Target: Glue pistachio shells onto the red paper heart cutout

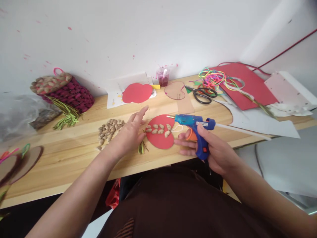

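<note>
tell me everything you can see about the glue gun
The glue gun has a blue plastic body with an orange trigger and a small red spot low on the handle. A whitish glue stick juts from its back, to the right. The right hand holds it by the handle, grip shut around it, above the wooden table. It lies nearly level, with its thin metal nozzle pointing left over the red card shape, close to a row of shells and a small white loop.

Both forearms are bare, sleeveless to the elbow, above a dark brown garment (173, 205).
</note>
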`<control>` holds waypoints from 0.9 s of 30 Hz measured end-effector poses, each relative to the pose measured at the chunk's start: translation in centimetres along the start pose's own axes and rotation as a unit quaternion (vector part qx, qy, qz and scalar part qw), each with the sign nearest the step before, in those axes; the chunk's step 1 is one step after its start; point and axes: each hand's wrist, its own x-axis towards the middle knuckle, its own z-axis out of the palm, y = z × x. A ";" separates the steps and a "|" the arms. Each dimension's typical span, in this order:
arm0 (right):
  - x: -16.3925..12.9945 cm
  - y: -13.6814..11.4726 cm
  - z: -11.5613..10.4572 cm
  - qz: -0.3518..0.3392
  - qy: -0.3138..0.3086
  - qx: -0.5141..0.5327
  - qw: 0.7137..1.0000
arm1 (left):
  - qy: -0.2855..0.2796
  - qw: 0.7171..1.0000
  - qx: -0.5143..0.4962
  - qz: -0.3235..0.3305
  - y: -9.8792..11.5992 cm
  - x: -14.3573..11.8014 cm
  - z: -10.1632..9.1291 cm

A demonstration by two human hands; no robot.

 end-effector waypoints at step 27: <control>-2.6 2.5 -3.1 -0.016 -0.033 -0.035 0.999 | 0.054 0.995 0.028 0.073 4.5 -2.7 2.9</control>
